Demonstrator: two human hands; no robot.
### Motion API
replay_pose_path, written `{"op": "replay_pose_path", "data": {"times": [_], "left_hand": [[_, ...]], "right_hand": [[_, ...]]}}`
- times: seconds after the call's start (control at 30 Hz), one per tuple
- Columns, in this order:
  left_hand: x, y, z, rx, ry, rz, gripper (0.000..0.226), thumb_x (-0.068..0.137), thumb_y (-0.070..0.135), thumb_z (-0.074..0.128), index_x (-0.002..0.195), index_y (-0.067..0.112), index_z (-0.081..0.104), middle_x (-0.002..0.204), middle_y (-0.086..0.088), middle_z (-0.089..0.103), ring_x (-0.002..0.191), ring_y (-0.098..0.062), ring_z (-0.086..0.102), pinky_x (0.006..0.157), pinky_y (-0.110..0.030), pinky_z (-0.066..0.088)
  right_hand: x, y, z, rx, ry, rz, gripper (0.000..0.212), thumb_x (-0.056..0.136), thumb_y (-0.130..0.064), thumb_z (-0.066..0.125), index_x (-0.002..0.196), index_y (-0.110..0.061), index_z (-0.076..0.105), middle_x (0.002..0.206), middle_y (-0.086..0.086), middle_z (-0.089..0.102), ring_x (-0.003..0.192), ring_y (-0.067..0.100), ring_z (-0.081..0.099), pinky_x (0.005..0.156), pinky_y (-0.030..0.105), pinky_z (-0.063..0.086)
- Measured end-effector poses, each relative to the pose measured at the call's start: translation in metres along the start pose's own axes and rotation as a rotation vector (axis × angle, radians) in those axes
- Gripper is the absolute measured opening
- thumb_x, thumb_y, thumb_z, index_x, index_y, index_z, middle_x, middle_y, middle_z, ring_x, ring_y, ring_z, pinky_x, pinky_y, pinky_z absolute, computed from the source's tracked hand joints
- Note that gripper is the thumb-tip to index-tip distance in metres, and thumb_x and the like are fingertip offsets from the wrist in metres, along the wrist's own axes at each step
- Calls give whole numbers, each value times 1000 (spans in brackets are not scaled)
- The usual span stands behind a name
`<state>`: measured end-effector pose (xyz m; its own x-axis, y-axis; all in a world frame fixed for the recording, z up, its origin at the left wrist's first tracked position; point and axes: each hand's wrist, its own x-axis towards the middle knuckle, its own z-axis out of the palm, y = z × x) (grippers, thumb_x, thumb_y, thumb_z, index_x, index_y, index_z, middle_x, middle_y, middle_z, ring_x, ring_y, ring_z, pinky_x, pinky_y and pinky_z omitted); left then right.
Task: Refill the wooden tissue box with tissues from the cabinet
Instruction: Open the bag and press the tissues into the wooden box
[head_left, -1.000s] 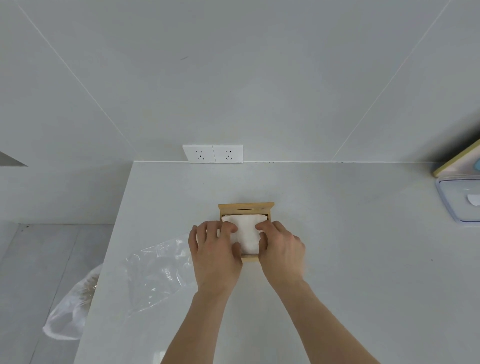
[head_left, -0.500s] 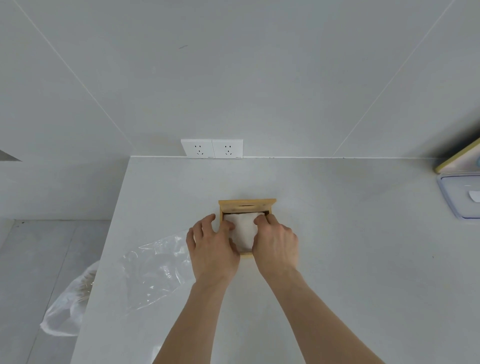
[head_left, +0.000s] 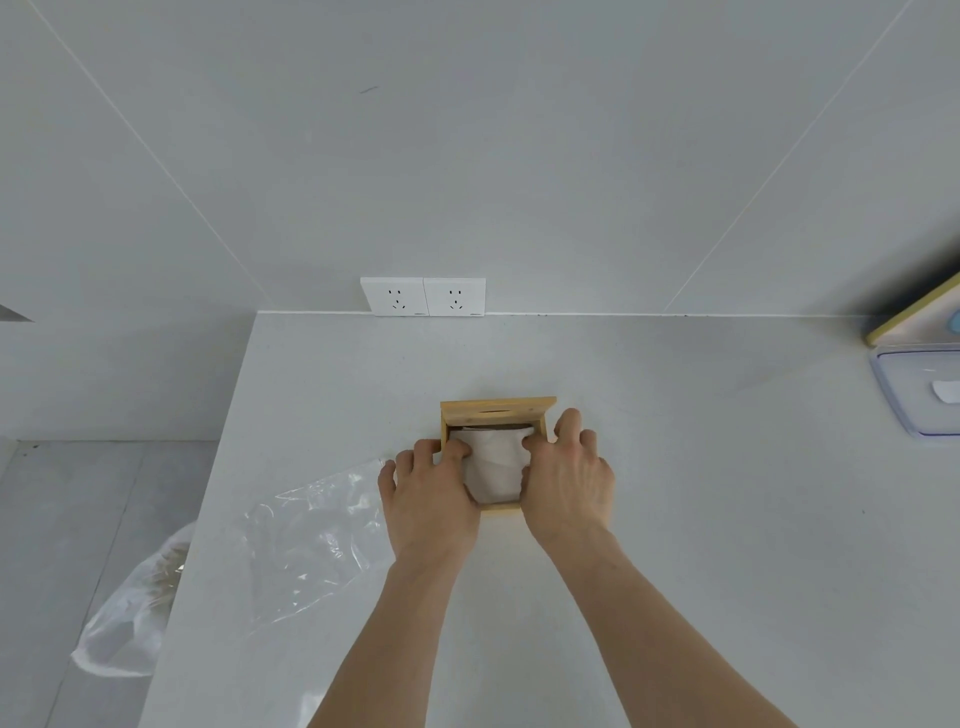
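looking down through the head cam, i'm seeing the wooden tissue box (head_left: 498, 410) sitting open side up near the middle of the counter (head_left: 701, 493), with the white tissues (head_left: 493, 470) tucked down inside it. the left hand (head_left: 431, 499) and right hand (head_left: 569, 488) are squeezing that stack from either side, thumb and forefinger of each curling in against it, other fingers resting outside the box walls. a crumpled clear plastic wrapper (head_left: 311, 525) is lying just left of the left hand.

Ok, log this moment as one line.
step: fitting tissues into box | left hand: curled on tissues, left edge | right hand: same, right edge | wrapper: on counter, left of box
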<state>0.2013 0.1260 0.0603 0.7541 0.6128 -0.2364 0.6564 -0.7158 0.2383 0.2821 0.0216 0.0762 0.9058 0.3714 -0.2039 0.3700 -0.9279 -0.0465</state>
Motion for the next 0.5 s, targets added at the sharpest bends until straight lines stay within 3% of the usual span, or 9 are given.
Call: {"op": "replay_pose_path", "data": {"times": [0.13,0.23,0.5], "left_hand": [[6,0,-3,-27,-27,2,40,91,31,56,131,37,56,122,4,61,115,-22,56,103,-35,36],[14,2,-7,0,-77,6,46,89,39,64,133,38,55,117,2,63,113,-23,59,98,-37,40],[23,6,-10,-21,-169,-30,56,85,25,68,137,40,54,118,0,62,110,-24,64,97,-38,46]], "right_hand": [[2,0,1,-34,-54,-8,20,81,-18,65,98,-29,68,98,0,51,72,19,48,52,28,36],[8,-1,-2,-35,-92,5,26,78,-16,67,101,-29,67,94,-2,56,80,20,60,55,27,37],[20,3,-3,-62,-109,-28,37,79,-20,70,113,-33,62,99,-4,63,89,21,65,59,27,36]]}}
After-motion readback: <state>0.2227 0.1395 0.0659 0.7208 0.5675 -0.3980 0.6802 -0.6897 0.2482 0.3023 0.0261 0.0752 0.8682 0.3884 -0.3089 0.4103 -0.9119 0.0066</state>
